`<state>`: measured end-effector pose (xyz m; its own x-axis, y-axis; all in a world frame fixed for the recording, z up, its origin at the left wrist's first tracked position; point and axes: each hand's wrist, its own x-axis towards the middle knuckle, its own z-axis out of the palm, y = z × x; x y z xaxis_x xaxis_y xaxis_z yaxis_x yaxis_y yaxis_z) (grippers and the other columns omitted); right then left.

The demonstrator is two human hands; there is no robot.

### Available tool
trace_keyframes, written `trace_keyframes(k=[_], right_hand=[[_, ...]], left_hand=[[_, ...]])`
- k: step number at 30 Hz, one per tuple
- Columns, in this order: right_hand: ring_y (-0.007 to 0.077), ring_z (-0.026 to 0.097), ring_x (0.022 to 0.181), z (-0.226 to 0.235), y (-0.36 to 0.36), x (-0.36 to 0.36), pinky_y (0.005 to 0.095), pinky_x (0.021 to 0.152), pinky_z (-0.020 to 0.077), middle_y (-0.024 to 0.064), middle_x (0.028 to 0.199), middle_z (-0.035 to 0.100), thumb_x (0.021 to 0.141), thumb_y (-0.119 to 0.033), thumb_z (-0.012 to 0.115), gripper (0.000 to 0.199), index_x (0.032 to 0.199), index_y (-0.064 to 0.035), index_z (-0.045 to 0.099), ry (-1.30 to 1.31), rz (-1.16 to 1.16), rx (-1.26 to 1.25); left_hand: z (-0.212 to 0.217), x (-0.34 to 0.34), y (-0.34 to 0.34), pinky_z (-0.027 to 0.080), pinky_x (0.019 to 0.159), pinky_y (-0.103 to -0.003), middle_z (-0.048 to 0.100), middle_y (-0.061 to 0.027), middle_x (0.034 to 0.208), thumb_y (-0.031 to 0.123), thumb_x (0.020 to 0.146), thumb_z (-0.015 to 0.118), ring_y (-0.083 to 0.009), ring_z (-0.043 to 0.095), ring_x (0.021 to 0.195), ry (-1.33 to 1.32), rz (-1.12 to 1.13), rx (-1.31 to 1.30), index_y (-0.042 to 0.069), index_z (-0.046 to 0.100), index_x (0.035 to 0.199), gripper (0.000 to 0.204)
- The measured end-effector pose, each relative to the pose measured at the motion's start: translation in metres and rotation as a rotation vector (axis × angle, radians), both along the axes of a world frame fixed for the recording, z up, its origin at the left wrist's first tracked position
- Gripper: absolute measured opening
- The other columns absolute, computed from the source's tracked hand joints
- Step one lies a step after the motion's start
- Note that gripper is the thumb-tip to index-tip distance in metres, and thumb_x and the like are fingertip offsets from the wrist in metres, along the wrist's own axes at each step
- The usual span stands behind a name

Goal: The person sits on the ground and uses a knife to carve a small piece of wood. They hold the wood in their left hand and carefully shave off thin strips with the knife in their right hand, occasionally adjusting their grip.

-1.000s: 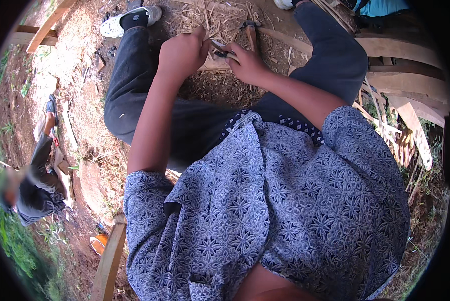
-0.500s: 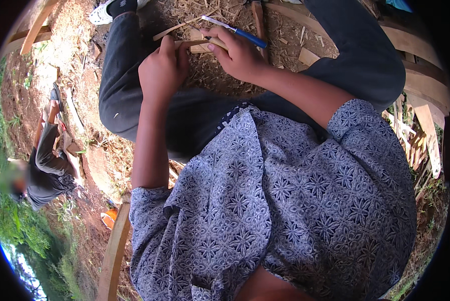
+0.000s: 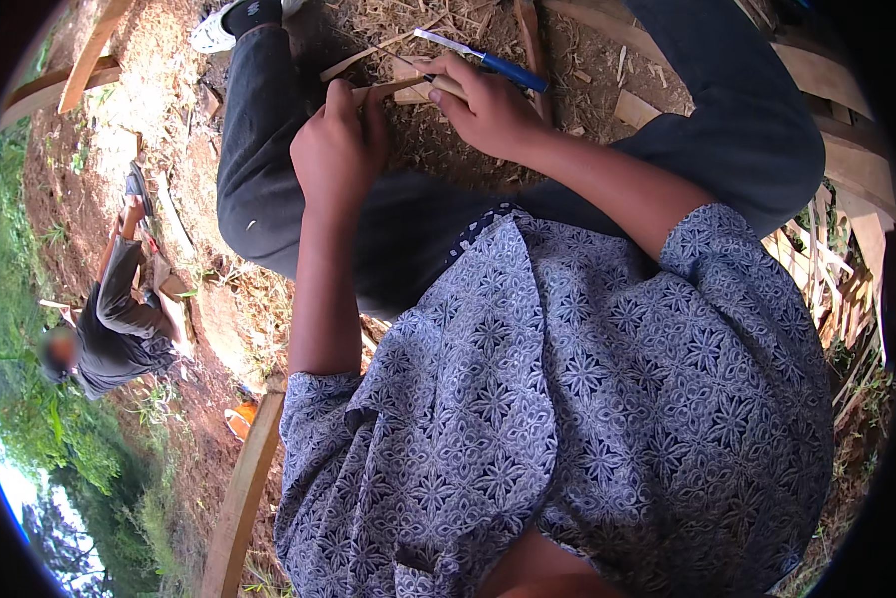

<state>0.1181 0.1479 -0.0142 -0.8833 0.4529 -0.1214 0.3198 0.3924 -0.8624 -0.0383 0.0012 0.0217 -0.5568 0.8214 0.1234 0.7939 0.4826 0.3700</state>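
My left hand (image 3: 336, 154) is closed on one end of a thin wooden strip (image 3: 386, 90), which points toward my right hand. My right hand (image 3: 490, 112) wraps round the pale handle of a slim wooden-handled tool (image 3: 450, 86). A thin dark shaft extends from that handle toward the far left, over the wood; its tip is too small to make out. Just beyond my right hand lies a chisel (image 3: 513, 72) with a blue handle and a flat metal blade. A small flat wood block (image 3: 408, 70) sits under the work, and a long thin wood sliver (image 3: 368, 56) slants beside it.
Shavings and chips cover the ground (image 3: 438, 149) between my bent legs. Curved planks (image 3: 827, 80) stand at the right, above a pile of split wood (image 3: 817, 269). A beam (image 3: 243, 488) rises at the lower left. Another person (image 3: 119, 319) sits on the slope at the left.
The whole view has shifted, so everything sits slightly farther right and lower. Both hands keep their grips on the strip and the tool, close together.
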Motion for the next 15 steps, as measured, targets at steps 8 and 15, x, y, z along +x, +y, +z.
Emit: trace_keyframes(k=[8,15], right_hand=[[0.0335,0.072,0.079,-0.076,0.008,0.017,0.0449,0.069,0.0540,0.0159,0.105,0.071,0.103,-0.025,0.060,0.040,0.140,-0.0135,0.049,-0.211,0.055,-0.001],[0.0145,0.057,0.062,-0.028,0.010,0.002,0.0353,0.061,0.0474,0.0053,0.078,0.060,0.108,-0.030,0.055,0.034,0.139,-0.0164,0.057,-0.146,-0.120,-0.269]], left_hand=[[0.013,-0.003,0.015,0.054,0.053,-0.046,0.070,-0.0135,0.071,0.025,0.097,0.066,-0.0358,0.070,0.062,-0.005,-0.002,-0.027,0.009,0.056,0.087,0.021],[0.007,-0.016,0.020,0.054,0.053,-0.047,0.068,-0.0123,0.067,0.025,0.096,0.066,-0.0356,0.070,0.062,0.046,-0.097,-0.024,0.009,0.056,0.088,0.021]])
